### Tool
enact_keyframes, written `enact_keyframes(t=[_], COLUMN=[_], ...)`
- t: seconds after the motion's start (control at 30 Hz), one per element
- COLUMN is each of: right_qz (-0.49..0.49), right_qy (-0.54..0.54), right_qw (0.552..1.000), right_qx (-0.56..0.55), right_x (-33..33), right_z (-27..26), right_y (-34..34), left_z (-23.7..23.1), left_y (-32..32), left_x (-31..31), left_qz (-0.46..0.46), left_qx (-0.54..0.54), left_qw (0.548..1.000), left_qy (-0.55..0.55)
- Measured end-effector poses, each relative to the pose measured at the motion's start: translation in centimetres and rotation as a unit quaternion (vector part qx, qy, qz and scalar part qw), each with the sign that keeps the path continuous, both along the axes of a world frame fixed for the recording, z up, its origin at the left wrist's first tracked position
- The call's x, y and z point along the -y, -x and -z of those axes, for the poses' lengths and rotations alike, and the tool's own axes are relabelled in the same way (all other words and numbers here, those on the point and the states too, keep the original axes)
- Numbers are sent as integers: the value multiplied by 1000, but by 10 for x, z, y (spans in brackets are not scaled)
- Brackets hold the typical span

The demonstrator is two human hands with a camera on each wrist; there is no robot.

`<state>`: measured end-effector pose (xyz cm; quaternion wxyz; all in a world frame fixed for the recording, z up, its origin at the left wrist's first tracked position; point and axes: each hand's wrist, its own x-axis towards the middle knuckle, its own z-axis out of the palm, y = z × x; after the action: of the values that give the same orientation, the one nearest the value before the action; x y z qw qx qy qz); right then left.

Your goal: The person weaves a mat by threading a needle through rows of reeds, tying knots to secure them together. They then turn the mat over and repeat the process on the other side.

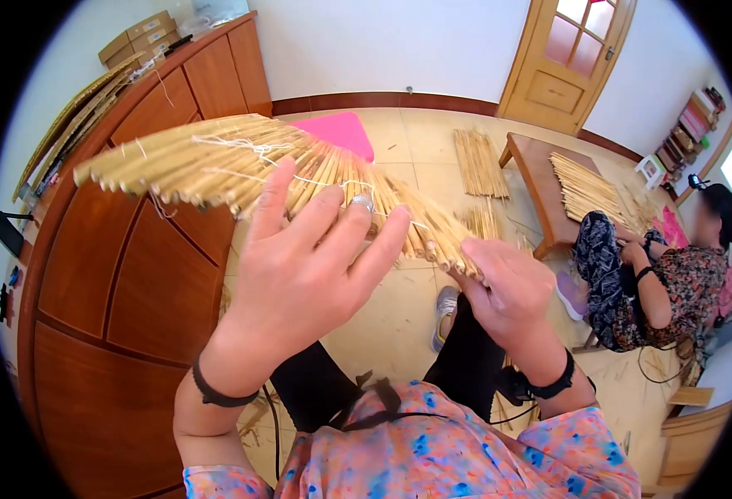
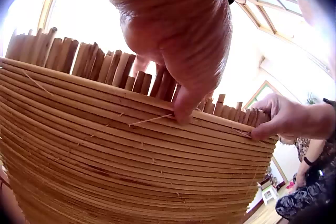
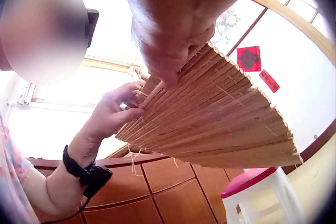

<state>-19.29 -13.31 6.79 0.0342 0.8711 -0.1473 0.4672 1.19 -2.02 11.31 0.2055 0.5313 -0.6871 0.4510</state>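
Observation:
A mat of thin straw-coloured stalks, joined by white string, is held up in the air and fans out to the left in the head view. The left hand lies over its near edge with fingers spread on the stalks and a ring on one finger; in the left wrist view its thumb presses the mat's other face. The right hand pinches the mat's right end between thumb and fingers. In the right wrist view, loose string hangs below the mat.
Wooden cabinets stand at left. A pink-topped stool is beyond the mat. Stalk bundles lie on the floor, more stalks on a low table. Another person sits at right.

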Motion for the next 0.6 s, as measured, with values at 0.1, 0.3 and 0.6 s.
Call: enact_keyframes(t=[0.1,0.3,0.6], right_qz=[-6,12,76], right_qy=[-50,-207,-394], right_qw=[999,978,912], right_qx=[-6,-36,-86], right_x=[-21,-40,-39], right_z=[-4,5,66], right_y=[13,22,20], left_z=[-10,6,87], left_y=[10,10,-11], left_x=[-11,-7,30], left_qz=[12,56,77], left_qx=[0,-20,-52], left_qw=[1000,998,972], left_qy=[18,-28,-215])
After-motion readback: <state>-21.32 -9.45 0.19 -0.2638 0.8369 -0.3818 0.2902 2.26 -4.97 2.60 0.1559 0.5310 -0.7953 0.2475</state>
